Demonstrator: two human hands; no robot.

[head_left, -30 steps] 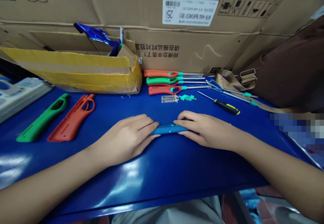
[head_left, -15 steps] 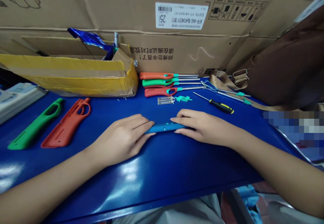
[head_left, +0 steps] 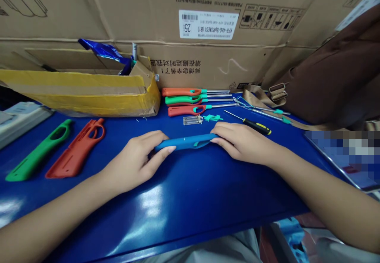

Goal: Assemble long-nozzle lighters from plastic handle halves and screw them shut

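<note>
Between my two hands is a blue lighter casing (head_left: pixel 185 141), held level above the table, with a turquoise trigger showing in its finger loop. My left hand (head_left: pixel 142 156) grips the casing's wide end between thumb and fingers. At the narrow end, my right hand (head_left: pixel 237 141) pinches it with thumb and fingertips. Beyond them lie clear fuel tanks (head_left: pixel 192 120) and small turquoise triggers (head_left: pixel 213 118). A black and yellow screwdriver (head_left: pixel 257 126) rests past my right hand. Left of my left hand are a green casing half (head_left: pixel 40 151) and a red casing half (head_left: pixel 76 150).
Several long-necked lighters (head_left: pixel 187 109) lie in a stack before a big cardboard box (head_left: pixel 124 9). A yellow-taped carton (head_left: pixel 118 96) stands at back left. Metal rods (head_left: pixel 267 114) with turquoise ends and a tan strap (head_left: pixel 253 94) lie at back right, beside a brown bag (head_left: pixel 329 77).
The blue casing has turned so its trigger loop shows more. My left hand has shifted back along it towards the wide end, and my right hand has slid out to the narrow tip.
</note>
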